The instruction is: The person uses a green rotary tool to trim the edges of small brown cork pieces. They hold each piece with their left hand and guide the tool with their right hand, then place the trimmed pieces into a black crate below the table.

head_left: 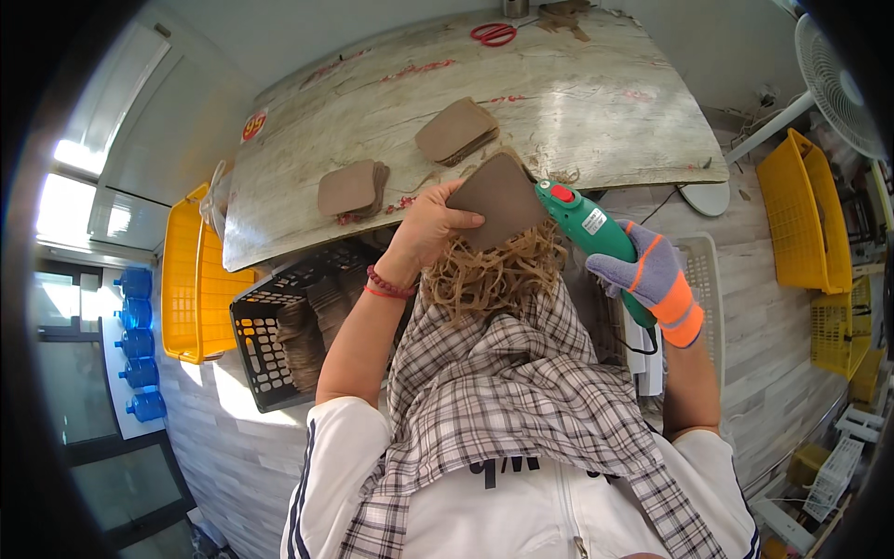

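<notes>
My bare left hand (430,226) pinches the left corner of a flat brown square pad (503,200) with rounded corners, thumb on top. In my gloved right hand (652,279) is a green handheld electric cutter (591,224) with a red switch. Its front end meets the right edge of the pad; the blade itself is too small to make out. Curly brown trimmings (498,275) heap on the plaid apron (503,382) over my lap, just under the pad. Two stacks of similar pads lie on the table, one at the left (352,189) and one farther back (456,130).
The worn wooden table (596,112) bears red scissors (494,34) and scraps at its far edge. A black crate (265,363) with stacked brown pieces stands left, beside a yellow basket (191,279). At right are a pale basket (703,270), yellow crates (805,214) and a fan (829,79).
</notes>
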`<action>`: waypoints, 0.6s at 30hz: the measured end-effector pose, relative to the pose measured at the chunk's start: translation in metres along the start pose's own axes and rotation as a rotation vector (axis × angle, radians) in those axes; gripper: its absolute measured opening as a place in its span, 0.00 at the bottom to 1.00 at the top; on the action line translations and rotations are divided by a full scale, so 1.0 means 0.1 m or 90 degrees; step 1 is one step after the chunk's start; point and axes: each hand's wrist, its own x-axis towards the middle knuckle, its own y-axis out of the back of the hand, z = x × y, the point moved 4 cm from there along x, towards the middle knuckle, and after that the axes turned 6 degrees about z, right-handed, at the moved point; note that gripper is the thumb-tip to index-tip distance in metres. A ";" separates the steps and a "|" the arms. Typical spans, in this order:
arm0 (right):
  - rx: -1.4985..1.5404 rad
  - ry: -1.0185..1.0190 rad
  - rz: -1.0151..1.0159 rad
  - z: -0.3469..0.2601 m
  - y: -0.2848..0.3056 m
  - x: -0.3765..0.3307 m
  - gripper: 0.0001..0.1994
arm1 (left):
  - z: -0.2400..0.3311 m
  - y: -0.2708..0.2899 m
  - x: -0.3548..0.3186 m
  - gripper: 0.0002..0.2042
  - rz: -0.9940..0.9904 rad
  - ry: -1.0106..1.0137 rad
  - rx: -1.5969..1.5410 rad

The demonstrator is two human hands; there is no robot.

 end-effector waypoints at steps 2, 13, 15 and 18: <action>0.009 -0.004 -0.003 0.00 -0.05 0.03 0.22 | -0.05 0.00 -0.02 0.20 -0.007 0.020 0.000; 0.038 -0.033 -0.063 0.01 -0.13 0.10 0.20 | 0.24 0.22 -0.13 0.13 0.121 -0.164 0.224; 0.042 -0.039 -0.074 0.00 -0.14 0.09 0.21 | 0.25 0.36 -0.10 0.12 0.146 -0.188 0.198; 0.041 -0.042 -0.094 0.04 -0.17 0.08 0.21 | 0.30 0.41 -0.11 0.10 0.141 -0.198 0.106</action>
